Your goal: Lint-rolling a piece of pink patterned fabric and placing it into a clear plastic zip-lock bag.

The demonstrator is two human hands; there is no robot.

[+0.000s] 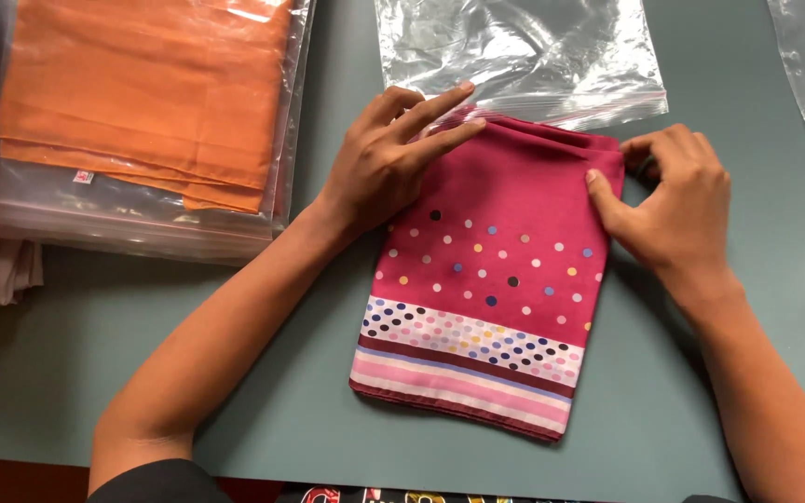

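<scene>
both hands on a folded magenta scarf with polka dots [496, 270]: left hand [384, 163] flat, fingers spread wide; right hand [677, 200] pinching its top corner beside a clear plastic zip bag [514, 56].

Grey-green table [95, 373] carries folded magenta dotted scarf [491, 279], clear zip bag [524, 51], stacked bagged orange cloth [142, 93].
</scene>
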